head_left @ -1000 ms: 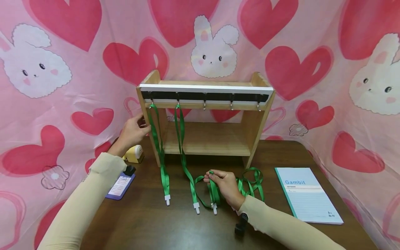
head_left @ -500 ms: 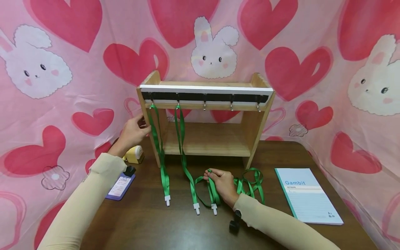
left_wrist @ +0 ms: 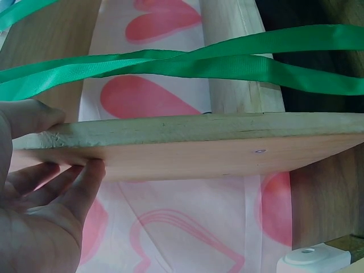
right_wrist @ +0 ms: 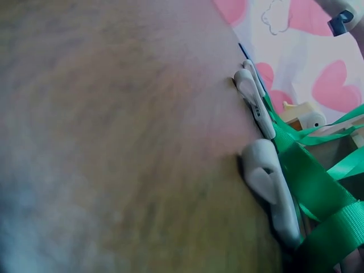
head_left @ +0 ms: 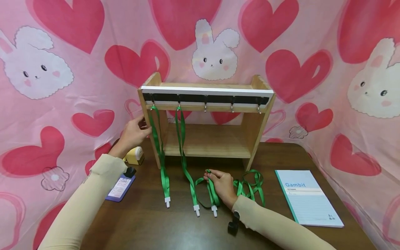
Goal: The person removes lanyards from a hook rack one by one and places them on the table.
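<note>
My left hand grips the left side panel of a wooden shelf. In the left wrist view its thumb lies on one face of the panel, its fingers on the other. Two green lanyards, one at the far left and one beside it, hang from hooks on the shelf's front rail. Low over the table, my right hand pinches the strap of another green lanyard. That lanyard's white clip lies on the tabletop in the right wrist view. More green strap lies loosely looped behind the right hand.
Several metal hooks line the black strip; three at the right hold nothing. A Gambit notebook lies at the table's right. At left are a yellow-and-white object and a purple-edged card holder, partly behind the left wrist.
My right hand has shifted slightly left with the pinched strap, and its wrist has turned a little. The left hand stays on the shelf panel.
</note>
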Motion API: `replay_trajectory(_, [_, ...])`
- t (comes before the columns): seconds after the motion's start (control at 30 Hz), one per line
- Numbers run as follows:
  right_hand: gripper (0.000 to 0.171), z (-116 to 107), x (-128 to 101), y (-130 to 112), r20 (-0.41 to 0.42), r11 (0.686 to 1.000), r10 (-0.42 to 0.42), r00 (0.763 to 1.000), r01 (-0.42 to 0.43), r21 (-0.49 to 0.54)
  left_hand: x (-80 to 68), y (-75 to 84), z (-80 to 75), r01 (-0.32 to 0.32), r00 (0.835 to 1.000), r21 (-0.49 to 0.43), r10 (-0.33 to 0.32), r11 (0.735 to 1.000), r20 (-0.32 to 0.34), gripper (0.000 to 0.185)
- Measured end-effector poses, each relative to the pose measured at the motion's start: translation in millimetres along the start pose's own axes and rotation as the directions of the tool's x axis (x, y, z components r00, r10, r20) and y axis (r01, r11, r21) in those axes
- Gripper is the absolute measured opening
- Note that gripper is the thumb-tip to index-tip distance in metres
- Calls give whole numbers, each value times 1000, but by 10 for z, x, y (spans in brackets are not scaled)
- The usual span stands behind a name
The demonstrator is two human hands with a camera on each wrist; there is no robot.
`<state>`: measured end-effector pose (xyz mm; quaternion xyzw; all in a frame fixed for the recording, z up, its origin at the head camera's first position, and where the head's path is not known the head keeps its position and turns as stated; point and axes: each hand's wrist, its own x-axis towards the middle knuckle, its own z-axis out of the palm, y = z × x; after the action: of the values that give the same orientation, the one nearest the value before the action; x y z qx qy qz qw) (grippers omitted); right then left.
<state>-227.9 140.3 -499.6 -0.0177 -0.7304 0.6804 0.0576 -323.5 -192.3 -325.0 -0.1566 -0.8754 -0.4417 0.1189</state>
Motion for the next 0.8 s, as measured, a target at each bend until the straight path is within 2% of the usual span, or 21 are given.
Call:
replay_trajectory(0.27, [24, -11, 8, 11, -36, 996, 19, 999, -22, -88, -19, 29, 1, 0, 1000, -9, 0, 1000, 4, 53])
replay_trajectory(0.63, [25, 5, 13, 59, -44, 998, 24, 999, -27, -63, -29, 43, -10, -6, 1000, -3, 6, 1000, 0, 53])
replay_trajectory(0.8, [31, -4, 6, 33, -63, 985, -2, 998, -8, -170, -28, 46, -13, -7, 1000, -7, 7, 1000, 1, 53])
